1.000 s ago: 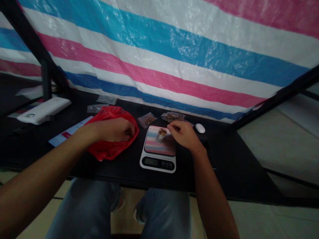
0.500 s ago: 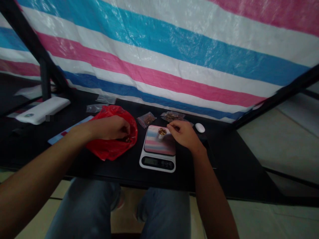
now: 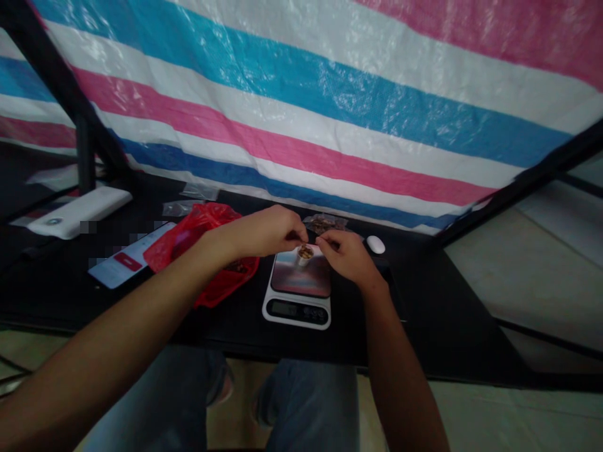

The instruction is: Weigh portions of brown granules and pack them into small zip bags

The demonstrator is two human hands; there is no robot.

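In the head view, your left hand [image 3: 264, 231] and your right hand [image 3: 345, 254] come in from either side and nearly meet just above a small white paper cup [image 3: 304, 255] heaped with brown chunks. The cup stands upright near the back of the glossy platform of a white digital kitchen scale [image 3: 296, 316], whose dark readout faces you.

Your left grip is narrow, with the thumb and fingertips pinched together just over the cup. Something small and dark may sit between them, but it is too small to tell. Your right grip is also narrow, its fingers curled beside the cup's rim. You cannot tell whether it touches the cup.

A crumpled red plastic bag [image 3: 238, 273] lies on the black desk [image 3: 438, 314] to the left of the scale, partly under your left forearm. Further left are a flat white-and-red card [image 3: 127, 262] and a long white oblong box [image 3: 78, 213]. A clear bag of brown pieces [image 3: 325, 223] sits behind the scale, and two clear plastic bags [image 3: 200, 191] lie further back. A white computer mouse [image 3: 375, 245] rests to the right. A striped blue, pink and white tarpaulin [image 3: 301, 113] hangs behind the desk, and your blue jeans [image 3: 306, 408] show below its edge.
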